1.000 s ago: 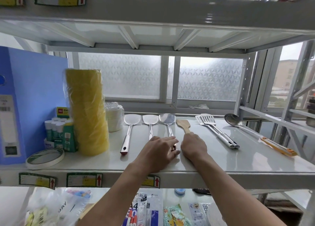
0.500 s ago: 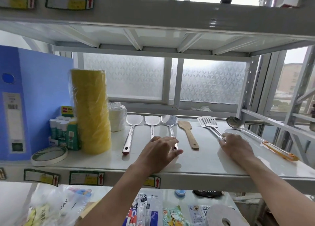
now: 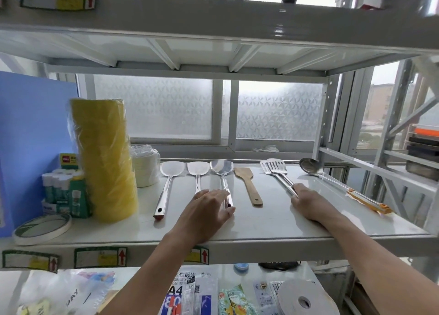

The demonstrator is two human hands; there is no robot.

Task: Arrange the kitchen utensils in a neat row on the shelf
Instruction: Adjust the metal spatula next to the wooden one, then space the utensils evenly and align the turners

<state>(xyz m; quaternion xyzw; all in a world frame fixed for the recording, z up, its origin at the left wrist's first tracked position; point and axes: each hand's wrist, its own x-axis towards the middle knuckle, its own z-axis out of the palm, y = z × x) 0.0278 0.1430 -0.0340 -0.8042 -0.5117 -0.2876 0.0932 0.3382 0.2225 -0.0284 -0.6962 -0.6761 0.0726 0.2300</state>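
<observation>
Several utensils lie side by side on the white shelf (image 3: 261,227), heads toward the window. From the left come three steel spatulas (image 3: 172,170) (image 3: 198,168) (image 3: 221,167), a wooden spatula (image 3: 248,184), two overlapping slotted turners (image 3: 275,170) and a ladle (image 3: 308,166) with an orange handle, angled to the right. My left hand (image 3: 209,208) rests flat over the handles of the second and third steel spatulas. My right hand (image 3: 308,203) grips the handle ends of the slotted turners, hiding them.
A tall stack of yellow tape rolls (image 3: 104,158), a blue binder (image 3: 31,136), glue sticks (image 3: 61,189), a flat tape roll (image 3: 42,228) and a wrapped white stack (image 3: 145,165) fill the shelf's left side. A shelf upright (image 3: 325,124) stands at back right. Stationery lies on the shelf below.
My right hand left the wooden spatula, moved right and took hold of the slotted turners' handles. My left hand stayed on the steel spatula handles.
</observation>
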